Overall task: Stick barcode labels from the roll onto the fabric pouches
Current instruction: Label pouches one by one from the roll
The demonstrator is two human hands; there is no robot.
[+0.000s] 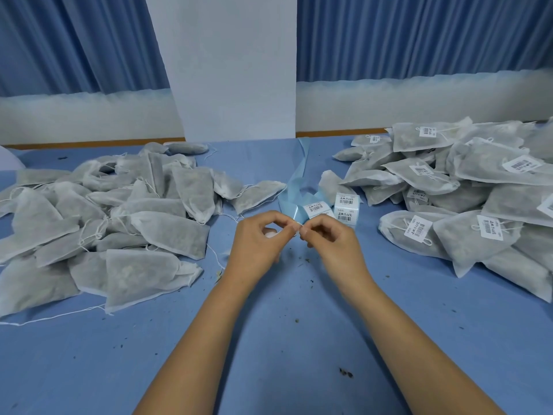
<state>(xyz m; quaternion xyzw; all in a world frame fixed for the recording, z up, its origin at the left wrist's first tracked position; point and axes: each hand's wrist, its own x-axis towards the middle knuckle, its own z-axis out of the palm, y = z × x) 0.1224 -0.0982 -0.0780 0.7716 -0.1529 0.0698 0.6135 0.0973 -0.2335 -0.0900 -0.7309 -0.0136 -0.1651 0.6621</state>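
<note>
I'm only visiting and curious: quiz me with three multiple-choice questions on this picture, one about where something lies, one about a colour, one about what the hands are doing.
1. The labelled pouches lie:
A. on the person's left
B. on the person's right
C. on the floor

2. The table cover is:
A. red
B. green
C. blue

3. The left hand and right hand:
A. pinch the label strip between them
B. lie flat
C. lift a pouch

Answers:
1. B, white barcode labels show only on that side.
2. C, the cloth is blue throughout.
3. A, both hands' fingertips meet on the strip.
</note>
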